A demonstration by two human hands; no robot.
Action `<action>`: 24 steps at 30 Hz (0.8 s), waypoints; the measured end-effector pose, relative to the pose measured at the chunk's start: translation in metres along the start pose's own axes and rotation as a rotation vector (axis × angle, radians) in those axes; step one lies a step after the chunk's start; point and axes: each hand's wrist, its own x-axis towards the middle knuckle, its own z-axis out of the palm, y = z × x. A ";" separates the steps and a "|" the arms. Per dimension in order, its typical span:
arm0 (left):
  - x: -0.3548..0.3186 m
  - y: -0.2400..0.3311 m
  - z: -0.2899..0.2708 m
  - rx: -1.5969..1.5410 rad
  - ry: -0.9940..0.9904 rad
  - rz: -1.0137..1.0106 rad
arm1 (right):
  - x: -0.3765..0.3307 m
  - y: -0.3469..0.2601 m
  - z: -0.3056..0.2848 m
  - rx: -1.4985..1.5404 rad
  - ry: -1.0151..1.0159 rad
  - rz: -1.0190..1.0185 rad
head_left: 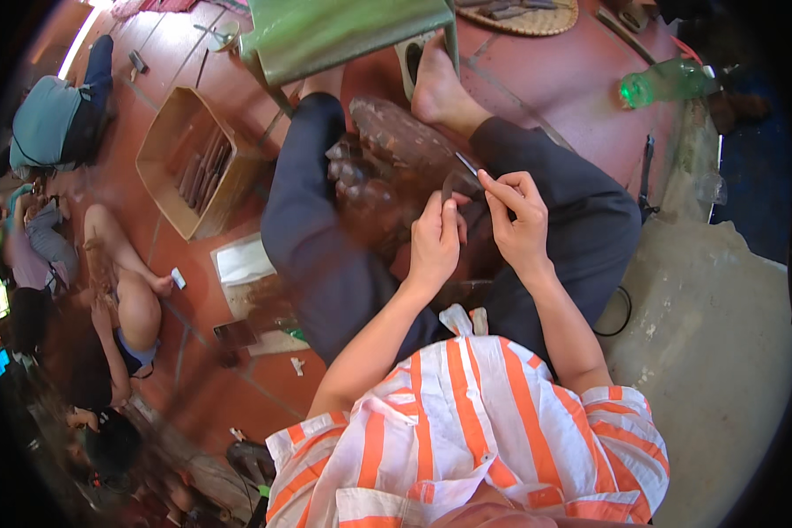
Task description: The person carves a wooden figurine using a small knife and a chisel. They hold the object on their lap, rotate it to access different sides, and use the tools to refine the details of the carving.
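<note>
Over the lap, the left hand (433,239) pinches a small dark wooden piece (453,185), its fingers closed on the lower end. The right hand (519,220) grips what seems a thin blade (466,164) against it. The piece looks light, stiff, best held by its edges.

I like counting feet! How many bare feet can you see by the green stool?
1: a bare foot rests on the red tiled floor beside the green metal stool. The other may be hidden.
</note>
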 end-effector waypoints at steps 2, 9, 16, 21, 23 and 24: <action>-0.003 -0.003 0.000 0.008 0.000 -0.010 | -0.002 -0.011 -0.002 -0.017 -0.052 -0.028; -0.009 -0.002 0.002 -0.021 0.014 -0.026 | 0.006 -0.009 0.002 -0.152 -0.075 -0.042; -0.008 -0.008 0.002 -0.037 0.009 -0.041 | -0.012 -0.014 0.000 -0.041 -0.125 -0.061; -0.009 -0.004 0.002 -0.045 0.013 -0.047 | 0.006 -0.012 0.005 -0.125 -0.053 -0.036; -0.005 0.000 0.003 -0.058 0.002 -0.039 | 0.005 0.000 0.003 -0.046 -0.006 -0.029; -0.004 0.003 0.003 -0.059 -0.007 -0.031 | 0.004 0.005 0.002 -0.007 0.017 -0.026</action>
